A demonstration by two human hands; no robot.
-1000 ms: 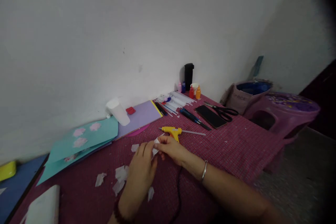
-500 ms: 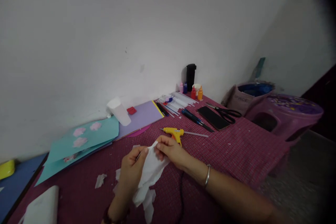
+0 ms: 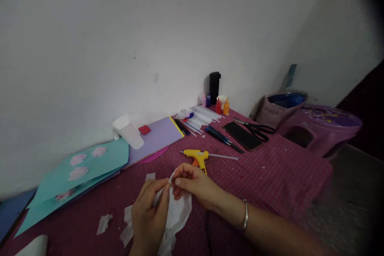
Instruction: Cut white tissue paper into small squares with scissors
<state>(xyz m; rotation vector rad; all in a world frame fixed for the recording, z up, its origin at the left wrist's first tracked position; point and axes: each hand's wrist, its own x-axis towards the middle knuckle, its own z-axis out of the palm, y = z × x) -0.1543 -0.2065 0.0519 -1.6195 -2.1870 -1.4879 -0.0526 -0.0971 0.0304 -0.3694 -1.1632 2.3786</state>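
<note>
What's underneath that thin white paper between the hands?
Checked magenta tablecloth shows around the thin white paper; whatever lies directly beneath is covered by it and the left hand.

Between your two hands, left hand [image 3: 150,214] and right hand [image 3: 196,186], you have one tissue [image 3: 180,210]. You have one glue gun [image 3: 195,154] on the table [image 3: 270,176]. Toward its right edge you have one phone [image 3: 242,136] and one pair of scissors [image 3: 257,129]. At the far right corner you have four bottles [image 3: 218,107]: one pink, one blue, one red, one orange. Along the far edge you have one roll [image 3: 132,135], and three flowers [image 3: 78,173] lie on top of a card [image 3: 112,158]. The straws [image 3: 204,116] overlap too much for you to count.
</note>
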